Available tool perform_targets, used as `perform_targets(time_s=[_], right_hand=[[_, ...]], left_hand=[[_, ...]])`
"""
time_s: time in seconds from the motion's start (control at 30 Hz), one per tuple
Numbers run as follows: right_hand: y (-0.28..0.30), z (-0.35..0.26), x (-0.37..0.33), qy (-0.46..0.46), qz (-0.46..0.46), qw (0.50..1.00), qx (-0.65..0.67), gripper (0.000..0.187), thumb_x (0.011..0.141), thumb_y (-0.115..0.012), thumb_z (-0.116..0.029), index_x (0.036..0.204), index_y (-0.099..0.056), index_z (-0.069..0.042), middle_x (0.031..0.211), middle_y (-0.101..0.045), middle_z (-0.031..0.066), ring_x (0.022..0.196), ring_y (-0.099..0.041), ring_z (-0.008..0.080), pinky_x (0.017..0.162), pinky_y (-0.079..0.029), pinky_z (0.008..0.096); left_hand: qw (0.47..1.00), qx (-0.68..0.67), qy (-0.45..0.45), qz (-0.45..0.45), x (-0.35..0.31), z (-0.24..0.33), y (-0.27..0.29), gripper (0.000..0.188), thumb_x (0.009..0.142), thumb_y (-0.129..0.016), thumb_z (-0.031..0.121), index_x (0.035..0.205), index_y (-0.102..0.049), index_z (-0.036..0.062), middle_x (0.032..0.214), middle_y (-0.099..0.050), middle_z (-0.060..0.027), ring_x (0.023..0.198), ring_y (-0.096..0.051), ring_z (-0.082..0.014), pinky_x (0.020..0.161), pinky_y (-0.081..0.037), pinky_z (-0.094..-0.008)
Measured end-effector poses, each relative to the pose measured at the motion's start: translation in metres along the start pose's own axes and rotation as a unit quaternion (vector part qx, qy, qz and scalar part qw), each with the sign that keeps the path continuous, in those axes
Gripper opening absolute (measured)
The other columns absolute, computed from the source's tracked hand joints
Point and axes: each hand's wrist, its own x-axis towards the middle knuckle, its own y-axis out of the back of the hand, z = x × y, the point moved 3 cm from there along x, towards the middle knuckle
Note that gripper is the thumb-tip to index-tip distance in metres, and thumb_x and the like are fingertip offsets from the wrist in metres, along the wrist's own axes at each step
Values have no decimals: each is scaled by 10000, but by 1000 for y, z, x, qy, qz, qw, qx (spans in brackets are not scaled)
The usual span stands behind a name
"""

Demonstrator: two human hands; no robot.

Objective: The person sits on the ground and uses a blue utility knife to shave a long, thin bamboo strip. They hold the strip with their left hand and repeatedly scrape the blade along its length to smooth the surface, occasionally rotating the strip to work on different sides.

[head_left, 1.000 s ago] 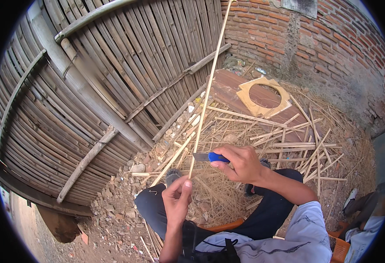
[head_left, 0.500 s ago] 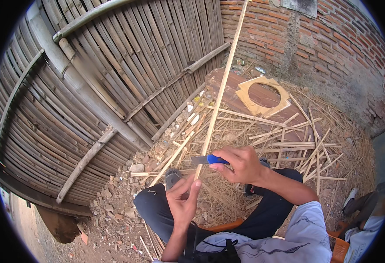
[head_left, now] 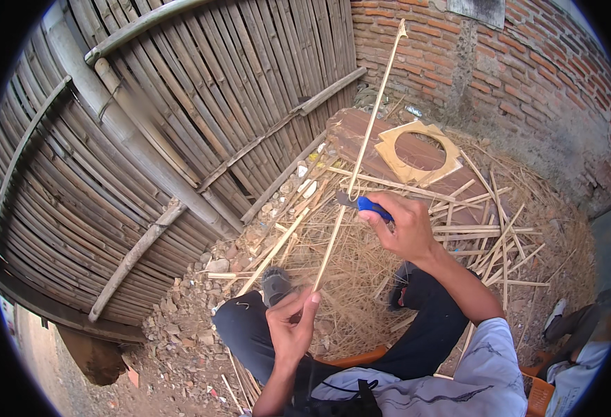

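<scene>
A long, thin, pale strip of bamboo or wood (head_left: 369, 135) slants away from me toward the brick wall, its far tip slightly frayed. Its near end is pinched between the thumb and fingers of my left hand (head_left: 291, 328), above my left knee. Farther along, my right hand (head_left: 408, 228) grips a blue-handled utility knife (head_left: 373, 206). The grey blade lies across the strip around its middle, and a small curl of shaving seems to stand at the blade.
Fine shavings (head_left: 361, 271) cover the ground between my feet. Several cut strips (head_left: 493, 240) lie piled at the right. Beyond are a brown board (head_left: 350, 132) and a tan panel with a round hole (head_left: 392, 153). A bamboo fence (head_left: 250, 90) and brick wall (head_left: 542, 90) enclose the spot.
My right hand has slid the knife forward along the strip, away from my left hand. The strip's far tip has dropped lower in view. My left hand has barely moved.
</scene>
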Motion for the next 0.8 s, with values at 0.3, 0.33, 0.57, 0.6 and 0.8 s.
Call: perform_targets(time_s=[0.3, 0.33, 0.57, 0.6, 0.8], right_hand=[[17, 21, 2, -13, 8, 1000, -11, 302, 993, -793, -256, 1128, -756, 11, 926, -799, 156, 734, -786, 269, 635, -600, 364], [19, 18, 3, -9, 17, 1000, -12, 300, 994, -792, -256, 1126, -755, 11, 924, -799, 155, 731, -785, 267, 631, -599, 363], [25, 15, 7, -15, 20, 1000, -16, 285, 992, -792, -243, 1129, -752, 4, 944, -799, 154, 737, -789, 265, 629, -601, 353], [24, 14, 7, -13, 18, 1000, -15, 286, 990, -793, -241, 1133, -752, 3, 946, -799, 154, 737, -788, 264, 628, -600, 352], [17, 11, 4, 13, 7, 1000, -20, 288, 982, -799, -235, 1140, -748, 0, 962, -797, 144, 745, -789, 262, 628, -600, 352]], left_hand=[[996, -7, 36, -79, -6, -25, 21, 258, 1064, -717, 113, 1269, -776, -32, 828, -648, 23, 711, -519, -22, 632, -441, -207], [995, -18, 48, -91, -6, -30, 22, 272, 1067, -711, 110, 1294, -759, -33, 835, -653, 22, 716, -523, -20, 638, -444, -204], [980, -17, 23, -197, 6, 0, 11, 412, 1103, -646, 120, 1485, -574, -16, 921, -650, -9, 700, -575, -57, 634, -480, -226], [978, -35, 23, -205, 9, 4, 7, 420, 1107, -642, 128, 1494, -565, -16, 931, -651, -18, 697, -581, -66, 631, -485, -231], [972, -105, 49, -203, 36, 25, -24, 439, 1138, -600, 194, 1518, -544, -18, 953, -675, -51, 678, -600, -82, 599, -487, -237]])
